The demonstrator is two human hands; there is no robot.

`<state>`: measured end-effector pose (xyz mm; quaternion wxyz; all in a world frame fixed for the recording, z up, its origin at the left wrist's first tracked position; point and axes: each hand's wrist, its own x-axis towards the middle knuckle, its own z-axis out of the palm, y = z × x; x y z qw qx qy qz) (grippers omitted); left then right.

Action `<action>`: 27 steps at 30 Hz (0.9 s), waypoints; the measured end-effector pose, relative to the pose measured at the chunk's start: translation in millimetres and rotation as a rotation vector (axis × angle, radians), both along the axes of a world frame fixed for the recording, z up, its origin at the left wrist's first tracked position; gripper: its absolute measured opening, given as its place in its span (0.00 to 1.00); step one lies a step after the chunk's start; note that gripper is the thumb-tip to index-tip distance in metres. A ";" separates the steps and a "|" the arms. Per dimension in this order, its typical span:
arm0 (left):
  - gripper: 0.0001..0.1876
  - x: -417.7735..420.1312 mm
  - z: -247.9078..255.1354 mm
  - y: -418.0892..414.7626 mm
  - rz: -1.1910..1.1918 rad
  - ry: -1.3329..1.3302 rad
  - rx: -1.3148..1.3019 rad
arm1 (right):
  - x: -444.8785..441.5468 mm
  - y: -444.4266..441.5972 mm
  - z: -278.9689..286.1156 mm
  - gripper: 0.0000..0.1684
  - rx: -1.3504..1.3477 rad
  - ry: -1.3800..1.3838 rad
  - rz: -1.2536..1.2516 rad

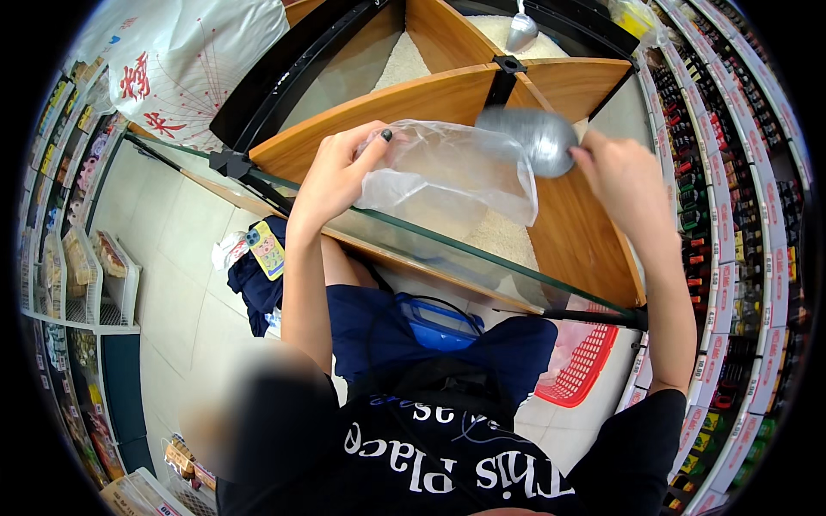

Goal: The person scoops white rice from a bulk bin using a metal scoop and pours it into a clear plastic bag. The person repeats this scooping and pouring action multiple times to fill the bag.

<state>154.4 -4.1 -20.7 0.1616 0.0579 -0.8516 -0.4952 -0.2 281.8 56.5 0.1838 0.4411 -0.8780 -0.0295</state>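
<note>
My left hand (339, 171) pinches the rim of a clear plastic bag (445, 168), which lies sideways over a wooden bin with its other end towards the right. My right hand (623, 174) grips a metal scoop (532, 138), blurred by motion; its bowl touches or overlaps the bag's right end in this view. Whether the scoop holds anything cannot be told. Below the bag, white rice grains (506, 242) lie in the near compartment, behind its glass front (413, 238). Another metal scoop (521, 32) rests on rice in the far compartment.
Wooden dividers (387, 106) meet at a black post. A large white printed sack (187, 58) stands at the upper left. Shelves of bottles (694, 213) line the right side. Below the bin are a blue container (439, 322) and a red basket (584, 364). A phone (264, 248) lies on dark cloth.
</note>
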 end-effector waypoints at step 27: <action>0.15 0.0 2.9 3.1 -0.009 -0.004 0.014 | -71.6 -64.0 -217.6 0.15 0.047 -0.577 0.036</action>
